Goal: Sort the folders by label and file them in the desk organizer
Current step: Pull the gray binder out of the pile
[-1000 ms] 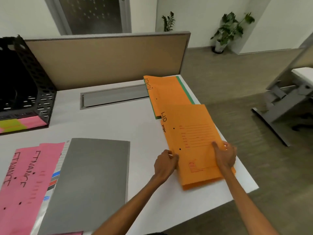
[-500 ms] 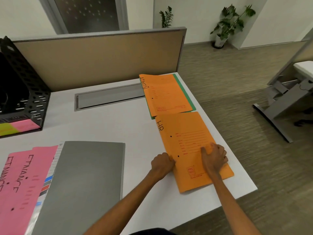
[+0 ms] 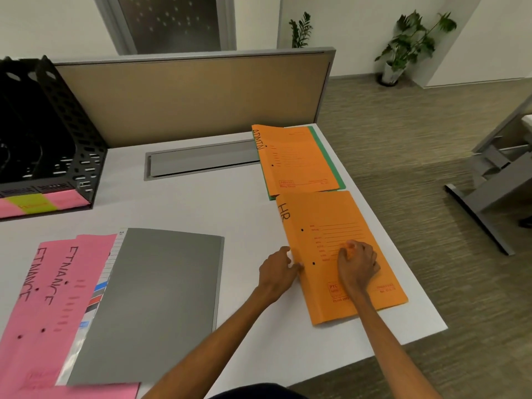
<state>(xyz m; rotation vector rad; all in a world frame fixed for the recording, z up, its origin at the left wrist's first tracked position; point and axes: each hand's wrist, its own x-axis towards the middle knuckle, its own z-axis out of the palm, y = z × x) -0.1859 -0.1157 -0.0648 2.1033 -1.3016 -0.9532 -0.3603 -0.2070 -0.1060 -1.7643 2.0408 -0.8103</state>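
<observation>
**HR folder squared up, filing not yet begun**

My left hand (image 3: 277, 272) pinches the spine edge of the orange HR folder (image 3: 345, 214). My right hand (image 3: 357, 263) sits on its cover with the fingers curled under, pressing down and gripping nothing I can see. The folder lies flat near the right edge of the tabletop (image 3: 201, 203). Its top edge just meets the orange ADMIN folder (image 3: 299, 159), which lies on a green folder (image 3: 331, 156).

Well to the left lie a grey folder (image 3: 161, 295) and the pink FINANCE folders (image 3: 57, 277). The black desk organizer (image 3: 57, 133) stands at the far left, with pink and yellow-green labels (image 3: 31, 204) along its base.

I judge this is the sorting step: piles grouped by label, none filed. Next I need a proper grip under the spine, a lift, and a long carry left to the matching slot.
</observation>
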